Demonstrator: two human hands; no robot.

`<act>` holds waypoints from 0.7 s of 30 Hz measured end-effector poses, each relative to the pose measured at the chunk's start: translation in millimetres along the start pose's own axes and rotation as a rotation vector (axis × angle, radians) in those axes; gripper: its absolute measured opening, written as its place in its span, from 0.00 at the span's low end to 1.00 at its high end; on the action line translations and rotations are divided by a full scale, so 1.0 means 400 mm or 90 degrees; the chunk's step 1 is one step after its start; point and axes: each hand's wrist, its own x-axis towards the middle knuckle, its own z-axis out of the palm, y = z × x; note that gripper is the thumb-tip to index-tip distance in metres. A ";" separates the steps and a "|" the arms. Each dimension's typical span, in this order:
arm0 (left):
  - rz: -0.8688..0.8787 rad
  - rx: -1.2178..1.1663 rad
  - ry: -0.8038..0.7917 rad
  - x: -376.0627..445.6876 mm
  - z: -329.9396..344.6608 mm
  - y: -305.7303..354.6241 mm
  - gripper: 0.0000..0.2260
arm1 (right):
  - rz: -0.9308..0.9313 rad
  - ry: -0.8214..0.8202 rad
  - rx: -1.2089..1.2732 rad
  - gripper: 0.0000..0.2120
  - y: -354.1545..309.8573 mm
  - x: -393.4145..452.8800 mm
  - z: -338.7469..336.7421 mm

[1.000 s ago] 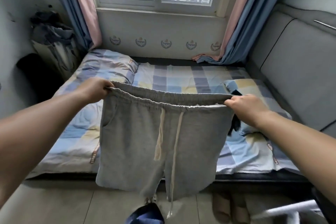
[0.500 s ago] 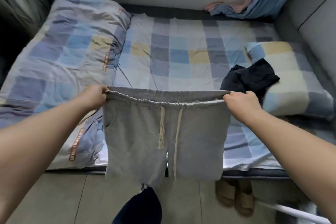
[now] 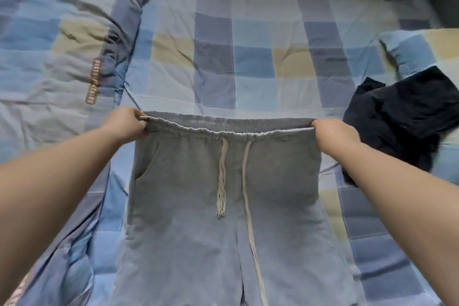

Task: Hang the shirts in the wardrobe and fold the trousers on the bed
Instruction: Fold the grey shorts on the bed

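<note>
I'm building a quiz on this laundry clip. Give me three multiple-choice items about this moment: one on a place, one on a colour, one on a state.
1. Where does the dark garment lie relative to the shorts?
A. to their right
B. to their left
C. under them

2. What colour are the shorts?
A. black
B. grey
C. red

3. How are the shorts held?
A. by one hand at a leg
B. by nobody
C. by both hands at the waistband

Answers:
1 A, it lies on the bed past the right hand.
2 B, grey cloth with pale drawstrings.
3 C, the left hand and the right hand each grip one end of the waistband.
</note>
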 end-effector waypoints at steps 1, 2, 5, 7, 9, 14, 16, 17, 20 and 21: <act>-0.005 0.006 0.009 0.035 0.021 -0.004 0.05 | 0.017 -0.014 0.020 0.19 -0.014 0.038 0.015; -0.009 0.005 0.025 0.074 0.044 -0.009 0.06 | 0.037 -0.023 0.046 0.20 -0.029 0.080 0.032; -0.008 -0.052 0.063 0.170 0.099 -0.021 0.11 | 0.074 -0.040 0.166 0.18 -0.059 0.189 0.061; -0.019 -0.113 0.068 0.224 0.134 -0.037 0.15 | 0.095 -0.025 0.303 0.18 -0.090 0.246 0.080; -0.044 -0.159 0.061 0.254 0.163 -0.065 0.18 | 0.118 0.013 0.402 0.19 -0.132 0.272 0.103; -0.124 -0.175 0.015 0.176 0.231 -0.228 0.20 | 0.014 0.049 0.431 0.18 -0.331 0.220 0.169; -0.150 -0.152 -0.036 0.105 0.266 -0.296 0.21 | -0.085 0.018 0.432 0.17 -0.443 0.170 0.185; -0.155 -0.150 -0.060 0.068 0.282 -0.328 0.21 | -0.139 -0.008 0.434 0.18 -0.507 0.145 0.191; -0.091 -0.091 -0.092 -0.041 0.330 -0.393 0.22 | -0.283 -0.083 0.426 0.19 -0.690 0.085 0.197; -0.059 -0.070 -0.098 -0.069 0.345 -0.402 0.23 | -0.313 -0.099 0.415 0.20 -0.740 0.071 0.196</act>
